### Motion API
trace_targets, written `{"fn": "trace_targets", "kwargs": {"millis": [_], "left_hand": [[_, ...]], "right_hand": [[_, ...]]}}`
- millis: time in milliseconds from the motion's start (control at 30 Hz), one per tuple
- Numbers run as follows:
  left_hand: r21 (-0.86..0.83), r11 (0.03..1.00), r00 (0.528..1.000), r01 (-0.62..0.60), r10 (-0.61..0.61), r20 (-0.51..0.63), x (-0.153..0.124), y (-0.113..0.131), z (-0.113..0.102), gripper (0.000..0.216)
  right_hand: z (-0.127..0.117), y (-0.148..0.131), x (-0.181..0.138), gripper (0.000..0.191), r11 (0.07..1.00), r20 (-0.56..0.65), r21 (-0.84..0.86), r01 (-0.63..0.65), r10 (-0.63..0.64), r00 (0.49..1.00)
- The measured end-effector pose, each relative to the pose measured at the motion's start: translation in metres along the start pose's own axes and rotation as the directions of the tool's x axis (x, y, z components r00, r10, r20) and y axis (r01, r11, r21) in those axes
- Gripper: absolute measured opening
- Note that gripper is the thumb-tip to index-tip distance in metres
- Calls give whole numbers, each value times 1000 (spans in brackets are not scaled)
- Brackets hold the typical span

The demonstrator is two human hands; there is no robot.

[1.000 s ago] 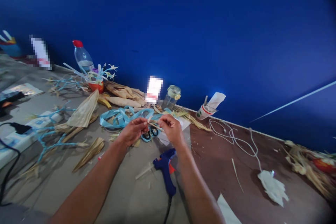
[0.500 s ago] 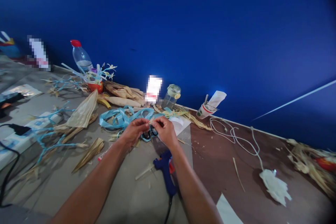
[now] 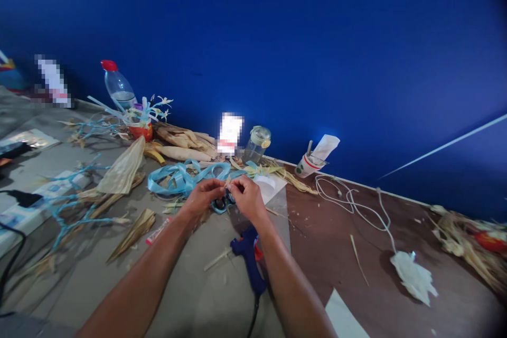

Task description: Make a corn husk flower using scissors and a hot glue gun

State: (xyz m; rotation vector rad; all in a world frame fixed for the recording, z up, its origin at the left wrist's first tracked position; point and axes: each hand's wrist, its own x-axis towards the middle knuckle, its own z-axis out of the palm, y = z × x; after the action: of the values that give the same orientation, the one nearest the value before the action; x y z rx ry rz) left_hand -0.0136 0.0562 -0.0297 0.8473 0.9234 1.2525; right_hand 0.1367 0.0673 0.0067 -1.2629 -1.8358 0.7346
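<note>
My left hand (image 3: pixel 205 195) and my right hand (image 3: pixel 247 195) meet at the fingertips, both closed in a pinch. Between them is a small pale strip of corn husk (image 3: pixel 228 181), mostly hidden by the fingers. Light-blue ribbon (image 3: pixel 174 178) lies in loops just beyond my left hand. Under the fingers shows a dark looped object (image 3: pixel 220 204), perhaps scissors handles, partly covered. A blue glue gun (image 3: pixel 251 261) lies between my forearms, a glue stick (image 3: pixel 217 260) poking out to its left. A dry husk piece (image 3: pixel 132 233) rests left of my left forearm.
Blue-wrapped branches (image 3: pixel 75 211) and a white power strip (image 3: pixel 24 222) lie left. Along the blue wall stand a red-capped bottle (image 3: pixel 119 84), a lit phone (image 3: pixel 229 134), a jar (image 3: pixel 256 145) and a paper cup (image 3: pixel 308 165). A white cable (image 3: pixel 348 203) coils at right.
The view has shifted slightly, so most things sit a little further left. My hands stay together in the same pinch, with the fingers moved only slightly.
</note>
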Motion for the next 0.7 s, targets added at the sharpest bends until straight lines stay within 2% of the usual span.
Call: {"fn": "trace_targets", "kwargs": {"millis": [100, 233, 467, 700], "left_hand": [[-24, 1000, 999, -15, 14, -35, 1, 0, -1, 22], [-71, 997, 996, -16, 9, -93, 0, 1, -1, 23], [-183, 983, 992, -11, -12, -126, -1, 7, -1, 25], [-217, 976, 988, -1, -33, -150, -2, 11, -1, 29]], "right_hand": [[-3, 1, 1, 14, 999, 45, -31, -41, 42, 998], [-3, 2, 1, 17, 981, 169, -171, -92, 121, 978], [5, 3, -2, 17, 926, 262, -376, -20, 127, 957], [7, 2, -4, 19, 885, 309, -465, -9, 172, 936]]}}
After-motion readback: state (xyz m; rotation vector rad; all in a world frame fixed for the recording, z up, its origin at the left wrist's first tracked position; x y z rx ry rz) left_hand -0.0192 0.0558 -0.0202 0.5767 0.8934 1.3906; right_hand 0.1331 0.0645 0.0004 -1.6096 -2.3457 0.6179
